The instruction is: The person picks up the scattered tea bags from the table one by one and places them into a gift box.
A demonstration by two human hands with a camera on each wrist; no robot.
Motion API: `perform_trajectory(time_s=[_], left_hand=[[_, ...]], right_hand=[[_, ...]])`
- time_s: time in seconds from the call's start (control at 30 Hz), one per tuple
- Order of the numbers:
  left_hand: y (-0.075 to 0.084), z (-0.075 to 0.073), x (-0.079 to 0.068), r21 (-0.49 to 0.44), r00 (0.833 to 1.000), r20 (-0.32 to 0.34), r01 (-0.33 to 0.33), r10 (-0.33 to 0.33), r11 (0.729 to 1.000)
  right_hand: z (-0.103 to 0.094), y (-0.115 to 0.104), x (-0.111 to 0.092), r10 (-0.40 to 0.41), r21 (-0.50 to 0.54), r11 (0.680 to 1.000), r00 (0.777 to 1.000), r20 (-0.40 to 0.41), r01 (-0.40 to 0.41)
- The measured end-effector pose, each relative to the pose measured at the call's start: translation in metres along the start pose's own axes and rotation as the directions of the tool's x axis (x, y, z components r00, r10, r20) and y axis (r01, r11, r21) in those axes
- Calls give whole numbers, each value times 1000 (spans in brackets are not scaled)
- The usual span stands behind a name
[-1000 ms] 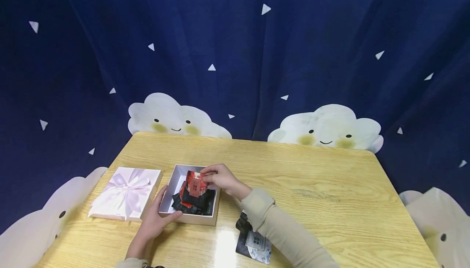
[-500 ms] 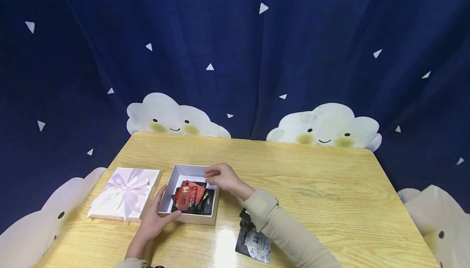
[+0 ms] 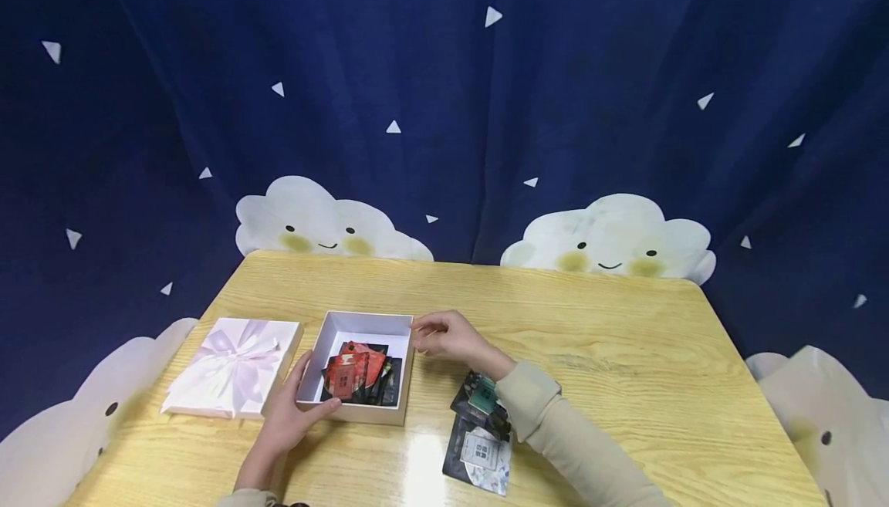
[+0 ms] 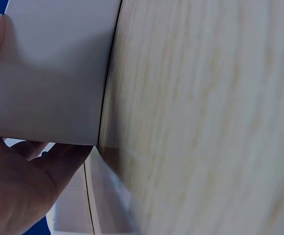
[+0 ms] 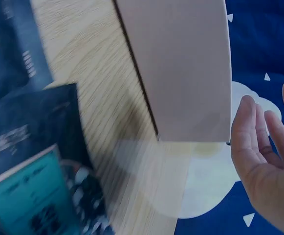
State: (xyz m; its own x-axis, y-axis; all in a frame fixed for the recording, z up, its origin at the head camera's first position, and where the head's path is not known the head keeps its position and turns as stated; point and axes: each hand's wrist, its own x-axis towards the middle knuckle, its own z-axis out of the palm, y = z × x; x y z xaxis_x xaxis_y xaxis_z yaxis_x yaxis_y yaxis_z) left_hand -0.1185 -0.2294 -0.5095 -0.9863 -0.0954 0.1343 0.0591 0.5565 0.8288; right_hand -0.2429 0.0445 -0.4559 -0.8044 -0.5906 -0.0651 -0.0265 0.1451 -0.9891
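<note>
My left hand (image 3: pixel 286 420) holds the near left corner of an open white box (image 3: pixel 368 414), thumb over the front rim and fingers along its left side. In the left wrist view the fingers wrap round the edge of the box wall (image 4: pixel 49 88). Inside the box, several red and black sachets (image 3: pixel 344 377) lie overlapping near the front. My right hand (image 3: pixel 454 339) hovers beside the box's right rim, holding nothing, its fingers loosely bent. Under the right forearm lie a black sachet with a green label (image 3: pixel 481 393) and another with a silver label (image 3: pixel 478 453).
A white lid with a pale lilac ribbon bow (image 3: pixel 232 368) lies left of the box. All stand on a light wooden table (image 3: pixel 611 399). Behind it hangs a dark blue curtain (image 3: pixel 389 44) with white triangles and clouds.
The right hand let go of a red sachet inside the box, then moved right, out past the rim. The green-labelled sachet came into sight. The left hand kept its hold on the box.
</note>
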Motion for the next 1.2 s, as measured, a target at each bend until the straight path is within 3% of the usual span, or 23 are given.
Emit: perform_trajectory(time_s=[0.3, 0.5, 0.8, 0.93, 1.2], left_hand=[[0, 0, -1, -3, 1000, 13, -4, 4, 1000], [0, 0, -2, -4, 1000, 11, -13, 13, 1000], [0, 0, 0, -4, 1000, 9, -11, 11, 1000], [0, -1, -1, -5, 1000, 9, -7, 7, 1000], [1, -2, 0, -5, 1000, 14, -18, 18, 1000]], right_hand=[[-21, 8, -15, -61, -91, 994, 997, 55, 65], [-36, 24, -27, -62, -125, 990, 995, 79, 71], [-58, 41, -44, -61, -199, 975, 981, 182, 98], [-67, 50, -47, -61, -293, 948, 975, 212, 123], [-85, 63, -52, -114, -453, 864, 962, 246, 218]])
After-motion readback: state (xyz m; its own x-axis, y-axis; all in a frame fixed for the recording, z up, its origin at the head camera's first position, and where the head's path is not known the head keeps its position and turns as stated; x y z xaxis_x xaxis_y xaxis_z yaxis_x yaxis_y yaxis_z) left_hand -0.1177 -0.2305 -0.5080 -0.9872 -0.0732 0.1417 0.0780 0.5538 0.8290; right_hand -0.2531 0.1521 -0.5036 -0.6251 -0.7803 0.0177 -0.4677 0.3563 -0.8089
